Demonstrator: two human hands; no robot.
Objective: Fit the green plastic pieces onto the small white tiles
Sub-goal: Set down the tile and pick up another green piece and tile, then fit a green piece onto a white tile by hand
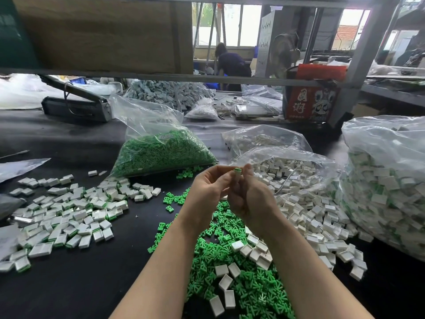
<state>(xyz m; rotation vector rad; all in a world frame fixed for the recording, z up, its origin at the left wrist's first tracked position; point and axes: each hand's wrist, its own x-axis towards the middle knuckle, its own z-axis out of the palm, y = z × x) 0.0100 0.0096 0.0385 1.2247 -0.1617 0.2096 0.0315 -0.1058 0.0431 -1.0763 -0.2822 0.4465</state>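
I see both hands raised together above the black table (69,288), and most of what they hold is hidden behind the fingers. The left hand (207,192) and the right hand (250,199) both curl their fingers around one small white tile (237,174) with a green piece (237,169) at its top; only that upper end shows, so I cannot tell how far the piece is seated.

A clear bag of green pieces (161,153) lies just beyond the hands, and it carries a small label too blurred for me to read. The red box (310,102) at far right bears large white characters that I cannot make out with certainty.

Loose green pieces (241,284) lie heaped beneath my forearms, with a few bare tiles on top. Finished tiles (69,217) spread at near left, an open bag of white tiles (299,180) sits right of the hands, and a big bag of finished tiles (386,185), cut off at the right edge, bulges beyond it.
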